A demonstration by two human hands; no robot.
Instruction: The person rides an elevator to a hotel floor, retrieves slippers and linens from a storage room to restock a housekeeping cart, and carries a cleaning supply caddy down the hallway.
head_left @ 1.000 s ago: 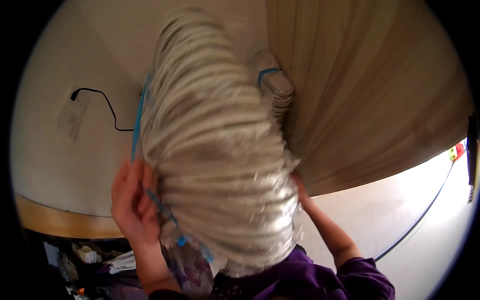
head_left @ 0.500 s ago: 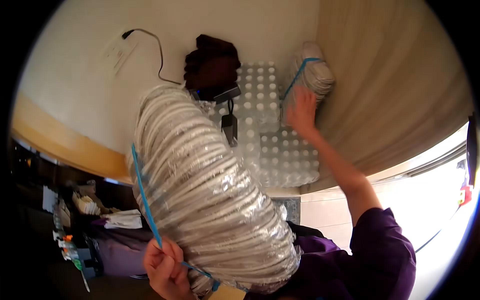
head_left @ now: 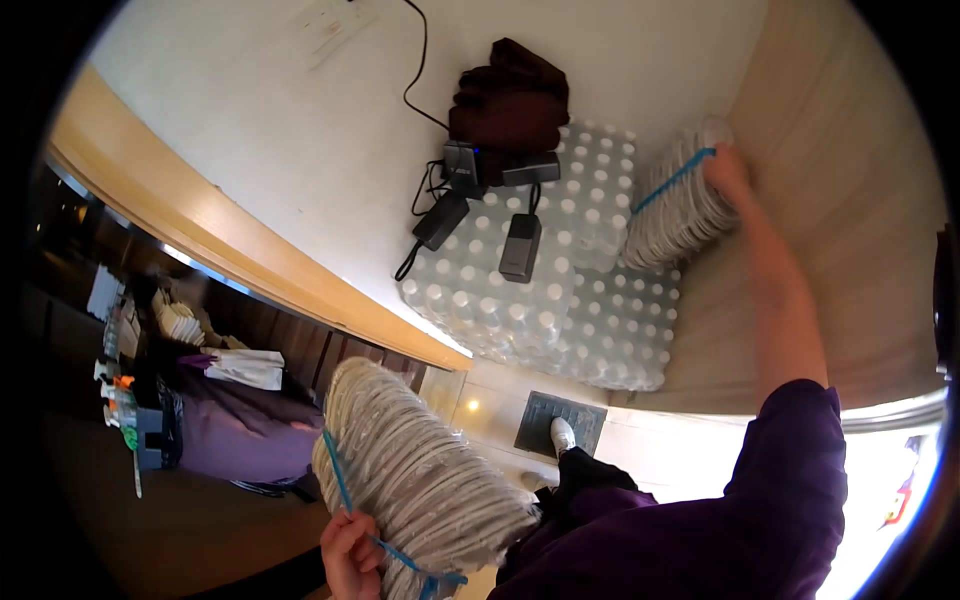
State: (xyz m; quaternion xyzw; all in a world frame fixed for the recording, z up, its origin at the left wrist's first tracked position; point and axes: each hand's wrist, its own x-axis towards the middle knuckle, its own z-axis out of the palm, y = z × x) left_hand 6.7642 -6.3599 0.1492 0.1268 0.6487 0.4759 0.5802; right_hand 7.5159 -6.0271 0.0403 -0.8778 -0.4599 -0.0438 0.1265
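Observation:
A large plastic-wrapped bundle of stacked whitish pieces (head_left: 430, 470) hangs at the lower middle, near my body. My left hand (head_left: 352, 545) is closed round the blue strap (head_left: 338, 470) on its left side. At the upper right, a second strapped bundle (head_left: 675, 215) stands against the wood panel, on or beside wrapped bottle packs. My right hand (head_left: 727, 172) is closed at the upper end of its blue strap (head_left: 680, 178); the fingertips are partly hidden.
Shrink-wrapped bottle packs (head_left: 490, 300) carry a dark red cloth (head_left: 510, 100), a grey power bank (head_left: 520, 248) and black devices with cables. A wood panel (head_left: 830, 200) rises at right. Purple bags (head_left: 240, 430) are at lower left, a floor mat (head_left: 545, 425) below.
The large bundle has moved down, away from the bottle packs, with my left hand on its strap. My right hand has reached the other bundle's strap, and that bundle now leans.

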